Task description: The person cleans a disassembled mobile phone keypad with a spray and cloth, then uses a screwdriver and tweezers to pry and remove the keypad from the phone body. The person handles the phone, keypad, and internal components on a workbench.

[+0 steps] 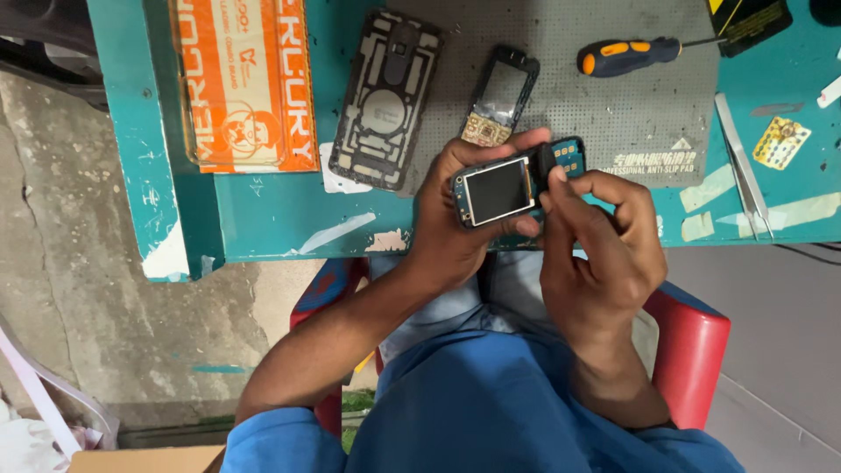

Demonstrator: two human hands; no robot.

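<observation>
My left hand grips a small opened phone board with its screen facing up, a blue circuit board showing at its right end. My right hand pinches the right part of that board, thumb pressed on a black piece near the screen's edge. Both hands hover over the front edge of a teal workbench. Just behind them on a grey anti-slip mat lies a black phone front frame with a keypad.
A larger phone back shell lies left of the frame. An orange box sits at the bench's left. A screwdriver with an orange-black handle lies on the mat, metal tweezers at the right. I sit on a red chair.
</observation>
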